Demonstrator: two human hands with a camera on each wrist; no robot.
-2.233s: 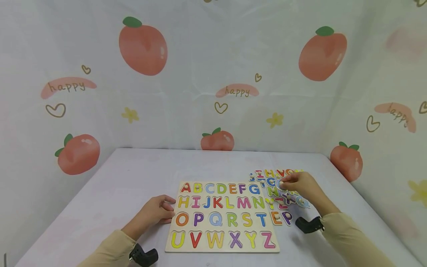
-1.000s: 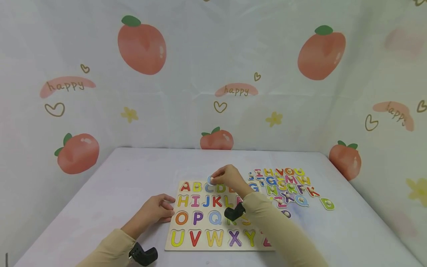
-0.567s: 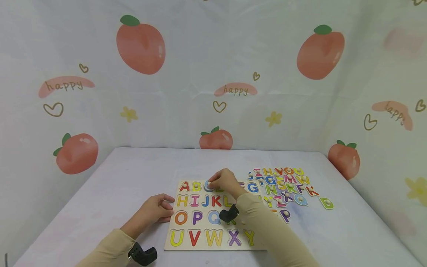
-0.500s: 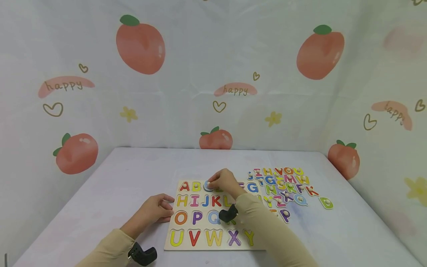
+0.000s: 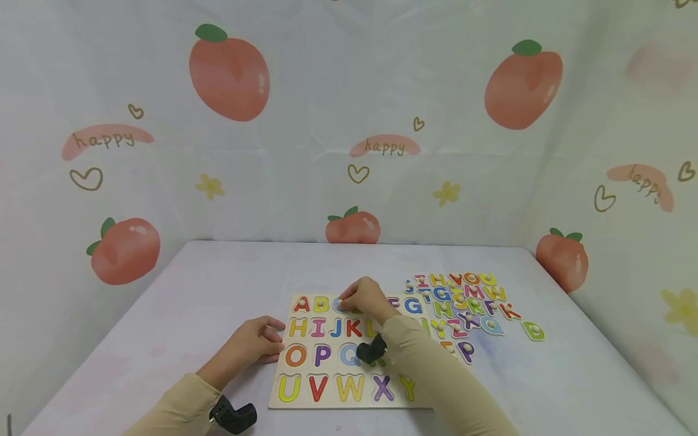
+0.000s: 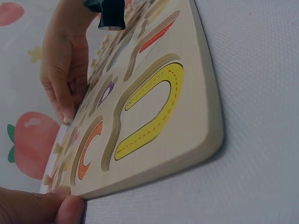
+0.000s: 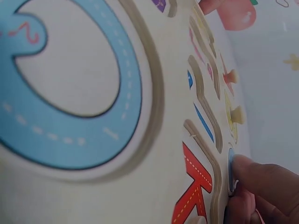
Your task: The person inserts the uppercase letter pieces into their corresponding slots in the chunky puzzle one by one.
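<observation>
A wooden alphabet puzzle board [image 5: 322,406] lies on the table, with printed letters in its recesses. My left hand [image 5: 252,343] holds its left edge; in the left wrist view, thumb [image 6: 70,211] and a fingertip meet at that edge. On the top row, my right hand [image 5: 366,299] pinches the knob of the blue letter C piece [image 5: 337,305]. This piece [image 7: 231,171] lies at its recess in the right wrist view, fingertips right on it. Beside it sit the red A piece [image 5: 302,304] and yellow B piece [image 5: 321,304]. My right hand and sleeve hide several recesses.
Knobbed letter pieces, among them a purple P [image 5: 466,352] and a red K [image 5: 509,311], lie clustered right of the board. A green D piece [image 5: 534,330] lies farther right. A patterned curtain [image 5: 305,181] stands behind the table.
My right hand has carried the C piece left from the cluster to the board's top row and lowered it at the C recess. The left hand has stayed at the left edge.
</observation>
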